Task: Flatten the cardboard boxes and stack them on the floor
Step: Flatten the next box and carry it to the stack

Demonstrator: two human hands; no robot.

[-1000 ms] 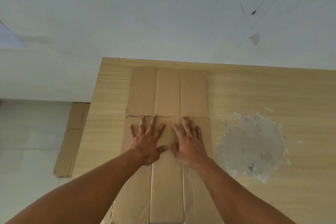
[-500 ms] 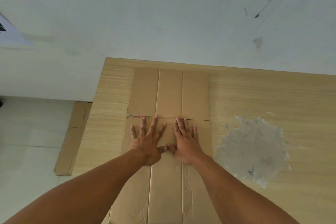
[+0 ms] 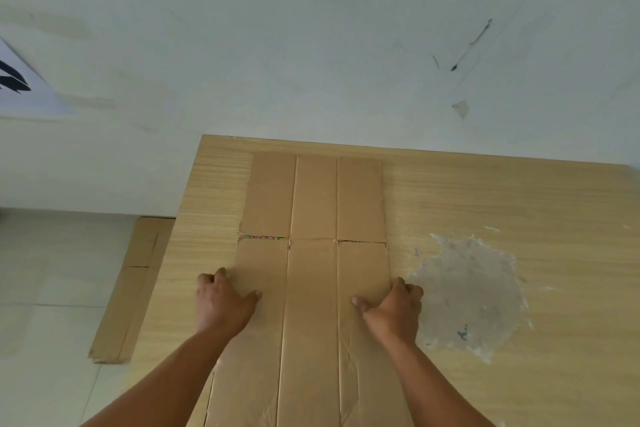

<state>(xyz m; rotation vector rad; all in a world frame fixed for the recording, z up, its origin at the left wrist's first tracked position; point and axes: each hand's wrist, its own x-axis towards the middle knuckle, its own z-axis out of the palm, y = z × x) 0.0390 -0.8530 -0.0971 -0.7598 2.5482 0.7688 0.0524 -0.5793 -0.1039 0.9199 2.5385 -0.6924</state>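
Note:
A flattened brown cardboard box (image 3: 311, 281) lies lengthwise on the wooden table (image 3: 502, 204), its panels spread flat and reaching almost to the far edge. My left hand (image 3: 221, 302) grips the box's left edge, fingers curled around it and thumb on top. On the opposite edge my right hand (image 3: 394, 305) holds the same way. A second flattened cardboard piece (image 3: 135, 291) rests on the floor to the left of the table.
A white wall (image 3: 311, 45) stands right behind the table's far edge. A large pale worn patch (image 3: 467, 291) marks the tabletop right of the box. Light floor tiles (image 3: 45, 288) lie to the left, below the table.
Both hands were pressing flat side by side on the middle of the box. They have slid apart and back to its left and right edges and closed on them.

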